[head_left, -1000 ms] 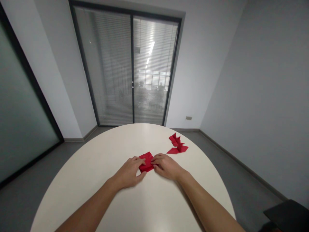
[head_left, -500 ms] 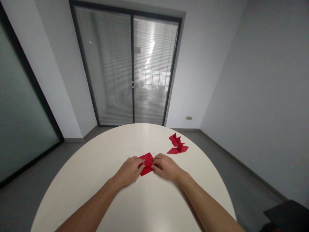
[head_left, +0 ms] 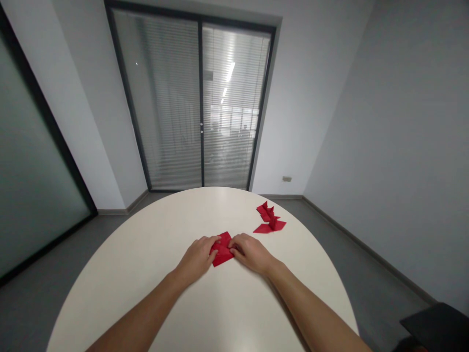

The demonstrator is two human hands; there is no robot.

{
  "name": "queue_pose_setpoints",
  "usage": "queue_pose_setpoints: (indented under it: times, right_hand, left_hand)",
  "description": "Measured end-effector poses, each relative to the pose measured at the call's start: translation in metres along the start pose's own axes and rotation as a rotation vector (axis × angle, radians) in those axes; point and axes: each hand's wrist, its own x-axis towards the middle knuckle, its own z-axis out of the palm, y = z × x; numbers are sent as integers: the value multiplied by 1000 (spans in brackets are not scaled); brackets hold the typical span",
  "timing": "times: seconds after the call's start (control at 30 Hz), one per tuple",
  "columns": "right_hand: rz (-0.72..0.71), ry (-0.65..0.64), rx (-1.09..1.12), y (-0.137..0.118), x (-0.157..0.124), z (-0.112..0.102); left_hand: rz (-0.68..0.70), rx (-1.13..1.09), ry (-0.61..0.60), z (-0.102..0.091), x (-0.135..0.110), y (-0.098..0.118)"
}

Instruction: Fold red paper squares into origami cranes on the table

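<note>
A folded sheet of red paper lies on the table in front of me, with creases across its middle. My left hand holds down its left side, the fingers on the upper edge and the thumb lower down. At the right edge, my right hand has its thumb and fingers closed on the paper; the fingertips partly hide that corner. Beyond my right hand lie red folded paper pieces, one nearer with flat wings and an upright middle, and another farther back.
The round white table fills the lower middle. Behind it stands a glass partition with blinds in a dark frame. A dark object juts in at the lower right, beside the table.
My left thumb has shifted slightly up and left, and my right fingertips have moved a little over the paper. More of the paper's middle shows. The other red pieces are unmoved.
</note>
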Motion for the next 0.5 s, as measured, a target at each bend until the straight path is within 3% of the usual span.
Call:
queue_pose_setpoints:
  times: [0.5]
  right_hand:
    - [-256,-55,-74,-11,1,-2]
  left_hand:
    - [30,27,43,2,5,-2]
